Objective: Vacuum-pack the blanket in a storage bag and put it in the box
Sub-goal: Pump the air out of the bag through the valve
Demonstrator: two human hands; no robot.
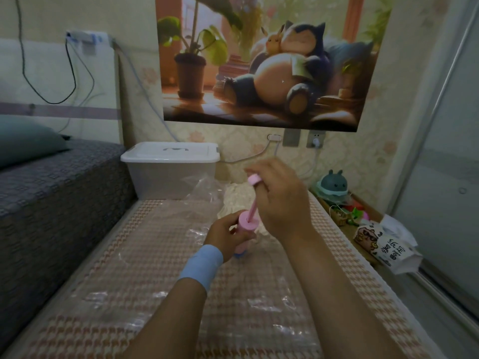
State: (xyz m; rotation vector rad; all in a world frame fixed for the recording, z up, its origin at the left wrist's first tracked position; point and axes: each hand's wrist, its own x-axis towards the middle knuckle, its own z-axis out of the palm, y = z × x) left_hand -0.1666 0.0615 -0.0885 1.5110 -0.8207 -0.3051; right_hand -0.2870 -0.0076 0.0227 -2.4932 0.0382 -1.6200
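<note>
Wall poster (261, 60) — cartoon creature asleep beside potted plants — hangs above a socket (315, 139) with a plug in it. Grey woven bed cover (51, 193) at left, with a teal pillow (23, 146) on it. Black cable (46, 81) loops down the wall from a white device (86, 37). At right, a teal round-eared figure (333, 183) sits on a low wooden shelf (350, 229), near a printed tissue pack (383, 244) — its top tissue pulled loose.
</note>
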